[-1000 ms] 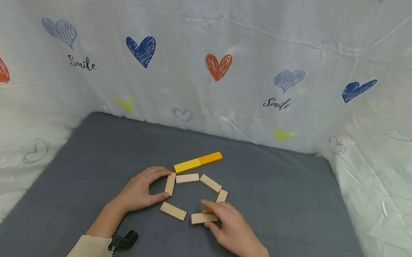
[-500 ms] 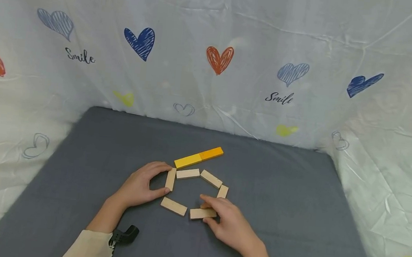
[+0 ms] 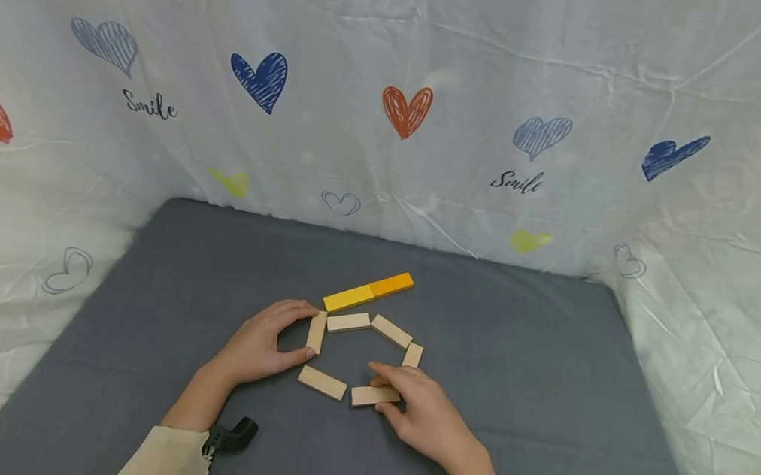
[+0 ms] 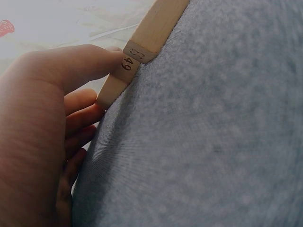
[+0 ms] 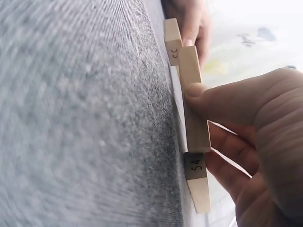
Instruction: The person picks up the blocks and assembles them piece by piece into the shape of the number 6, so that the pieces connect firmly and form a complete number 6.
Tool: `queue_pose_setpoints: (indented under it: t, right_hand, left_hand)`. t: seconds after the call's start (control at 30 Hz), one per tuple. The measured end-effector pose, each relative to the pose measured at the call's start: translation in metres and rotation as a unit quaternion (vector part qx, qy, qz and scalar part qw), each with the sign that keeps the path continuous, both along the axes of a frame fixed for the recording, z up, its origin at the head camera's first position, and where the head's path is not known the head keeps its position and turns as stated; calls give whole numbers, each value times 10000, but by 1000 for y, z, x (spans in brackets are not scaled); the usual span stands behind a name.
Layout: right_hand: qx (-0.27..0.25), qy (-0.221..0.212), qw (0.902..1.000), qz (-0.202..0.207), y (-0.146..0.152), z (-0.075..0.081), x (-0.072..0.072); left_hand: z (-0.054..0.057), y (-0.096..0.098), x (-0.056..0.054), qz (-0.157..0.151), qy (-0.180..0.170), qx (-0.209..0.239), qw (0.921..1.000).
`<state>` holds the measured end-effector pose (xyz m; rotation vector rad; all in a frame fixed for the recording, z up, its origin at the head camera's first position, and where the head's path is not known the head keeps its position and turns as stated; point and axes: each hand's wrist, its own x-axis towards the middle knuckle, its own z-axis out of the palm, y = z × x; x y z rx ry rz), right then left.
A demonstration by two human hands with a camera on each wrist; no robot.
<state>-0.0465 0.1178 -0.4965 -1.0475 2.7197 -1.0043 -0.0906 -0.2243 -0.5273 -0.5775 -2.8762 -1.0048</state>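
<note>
Several plain wooden blocks form a ring on the dark grey cloth. My left hand [image 3: 259,341] spans the left block [image 3: 316,331] end to end, thumb at the near end and fingers at the far end. In the left wrist view, that block bears a printed 49 [image 4: 126,65]. My right hand [image 3: 425,413] pinches the front right block [image 3: 367,395] between thumb and fingers; the right wrist view has the thumb [image 5: 196,90] on its side. Left of it, across a small gap, lies the front left block [image 3: 322,382]. The hand partly covers the right side block [image 3: 413,355].
Two more plain blocks, a back left one [image 3: 349,322] and a back right one [image 3: 391,331], close the ring's far side. Behind them a yellow block [image 3: 348,298] and an orange block [image 3: 391,284] lie end to end. A white heart-printed curtain [image 3: 335,135] surrounds the cloth [image 3: 513,355].
My right hand has slid the front right block slightly left, narrowing the gap to the front left block. My left hand keeps its place. The head view has tilted a little.
</note>
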Motion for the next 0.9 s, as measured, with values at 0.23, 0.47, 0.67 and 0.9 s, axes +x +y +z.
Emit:
queue_pose_setpoints:
  t: [0.23,0.47,0.67,0.9]
  right_hand:
    - [25,137,9999,5,-1,-3,-1]
    - [81,217,9997,20,-1,-4,-2]
    - [141,251,9996,18,-2,-4,-2]
    - [181,353,9992,-11,-4,-4,-2]
  left_hand:
    - [0,0,0,9,36,41,10000]
    - [0,0,0,-18,60,54,10000]
    - [0,1,0,-9,70,44,10000]
    - [1,1,0,-27,83,71,9999]
